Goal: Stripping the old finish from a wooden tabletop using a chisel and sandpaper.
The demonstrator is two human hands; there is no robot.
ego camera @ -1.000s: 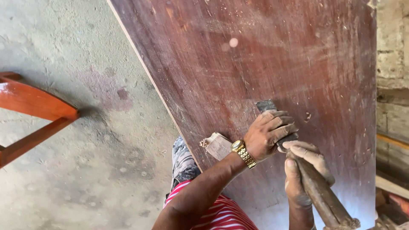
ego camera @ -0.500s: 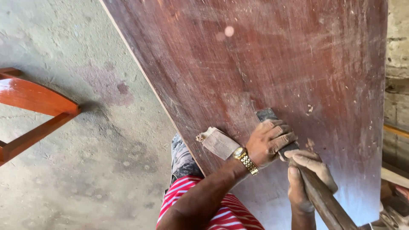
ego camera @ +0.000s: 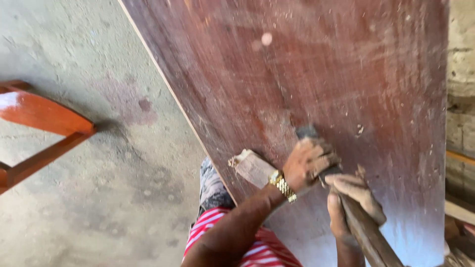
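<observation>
A dark sanding block point(ego camera: 308, 132) is pressed against the dusty reddish-brown board point(ego camera: 316, 74) by the left hand point(ego camera: 308, 162), fingers clamped on it. A wooden handle point(ego camera: 368, 232) is gripped by the right hand point(ego camera: 352, 195), fingers wrapped together. A small wooden block point(ego camera: 252, 167) lies beside the wrist; an orange chair point(ego camera: 39, 116) stands on the concrete floor point(ego camera: 89, 198).

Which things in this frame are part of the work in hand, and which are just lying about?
In use:
- left hand, pressing a dark tool onto the board
- right hand, gripping a wooden handle
- big reddish-brown board, dusty and scuffed

Lying about:
- small wood block on the board by the left wrist
- orange wooden chair on the concrete floor
</observation>
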